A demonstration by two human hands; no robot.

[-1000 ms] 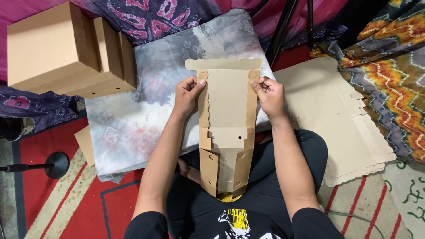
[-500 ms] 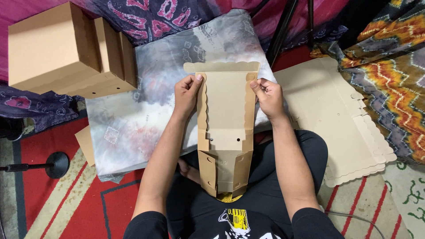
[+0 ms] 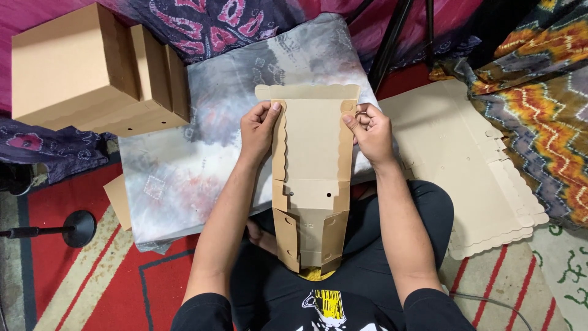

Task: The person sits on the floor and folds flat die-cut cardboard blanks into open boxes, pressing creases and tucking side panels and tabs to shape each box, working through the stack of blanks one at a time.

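Both hands pinch the box blank (image 3: 311,178) over the lap: left hand (image 3: 260,127) on its scalloped left flap, right hand (image 3: 369,130) on the right flap; uneven pressure could crease the card off its score lines

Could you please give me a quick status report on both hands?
Left hand and right hand pinch side flaps of flat brown cardboard box blank. Blank over grey patterned cushion. Nothing between.
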